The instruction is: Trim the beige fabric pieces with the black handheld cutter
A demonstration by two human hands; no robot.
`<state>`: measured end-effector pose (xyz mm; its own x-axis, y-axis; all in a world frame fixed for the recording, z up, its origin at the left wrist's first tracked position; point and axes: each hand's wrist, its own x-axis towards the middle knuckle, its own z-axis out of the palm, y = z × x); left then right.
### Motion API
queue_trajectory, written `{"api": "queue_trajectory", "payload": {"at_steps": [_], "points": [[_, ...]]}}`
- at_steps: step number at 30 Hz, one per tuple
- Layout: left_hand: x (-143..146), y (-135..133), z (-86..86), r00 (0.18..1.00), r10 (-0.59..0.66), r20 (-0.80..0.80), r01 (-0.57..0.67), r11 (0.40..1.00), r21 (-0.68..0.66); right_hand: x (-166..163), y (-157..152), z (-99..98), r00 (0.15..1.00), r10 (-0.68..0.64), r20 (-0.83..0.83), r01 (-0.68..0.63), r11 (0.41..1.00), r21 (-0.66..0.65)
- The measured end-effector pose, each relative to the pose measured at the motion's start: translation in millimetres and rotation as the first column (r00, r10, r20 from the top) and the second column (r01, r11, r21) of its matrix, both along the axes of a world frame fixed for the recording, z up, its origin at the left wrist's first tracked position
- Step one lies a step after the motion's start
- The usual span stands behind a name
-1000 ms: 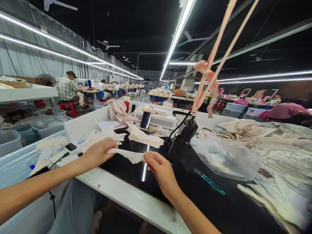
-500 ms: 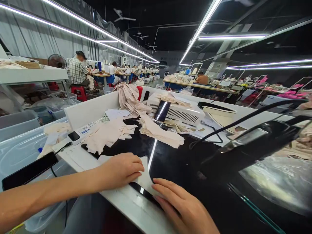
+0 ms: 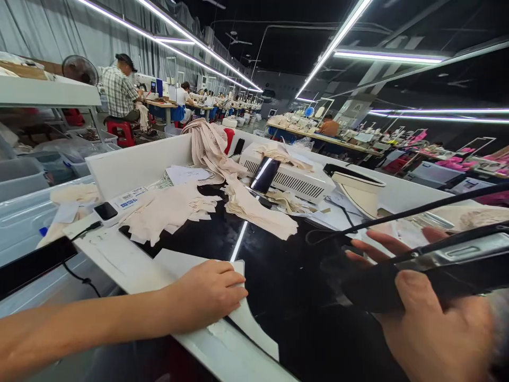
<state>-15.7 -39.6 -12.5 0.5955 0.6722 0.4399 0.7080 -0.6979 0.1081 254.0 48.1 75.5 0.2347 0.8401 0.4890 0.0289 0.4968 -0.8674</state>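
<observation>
Pale fabric piece lies flat at the near edge of the desk, partly on the black glossy surface, partly on the white border; left hand rests palm-down on it, fingers together and pressing, not clamped round anything; right hand is at the lower right, thumb over the top of a black handheld tool and fingers spread behind it, so the hand is wrapped on the tool; tool's far end runs out of the picture at right, a black cable leading up from it; the two hands are well apart, the tool tip between them but clear of the fabric piece. Further back on the desk: a loose pile of beige cut pieces; a long beige strip draped over the white rear wall; a white ventilated box with a dark phone-like slab leaning on it; a small white device with a dark screen at the left edge. Background: rows of sewing stations; a person in a checked shirt seated on a red stool.
</observation>
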Motion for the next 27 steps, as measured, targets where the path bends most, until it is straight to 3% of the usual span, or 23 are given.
{"api": "queue_trajectory", "payload": {"at_steps": [2,5,13,19,27], "points": [[7,-1,-2.7,1.0,-0.026,0.003,0.026,0.999,0.031,-25,0,13.7,0.999,0.007,-0.044,-0.007,1.0,-0.002],[15,-2,-5.7,0.999,-0.05,-0.013,0.051,0.996,0.07,-52,-2,19.1,0.996,0.04,-0.077,-0.034,0.996,0.078],[19,-6,-4.9,0.997,-0.042,-0.063,0.049,0.993,0.111,-93,7,-2.9,0.966,0.234,-0.113,-0.202,0.95,0.239],[22,-8,-5.7,0.998,-0.027,-0.048,0.033,0.989,0.142,-104,12,-13.0,0.935,0.311,-0.172,-0.275,0.94,0.203],[22,-4,-1.7,0.999,-0.053,-0.003,0.053,0.988,0.147,-105,5,-8.5,0.911,0.359,-0.205,-0.315,0.923,0.22]]}}
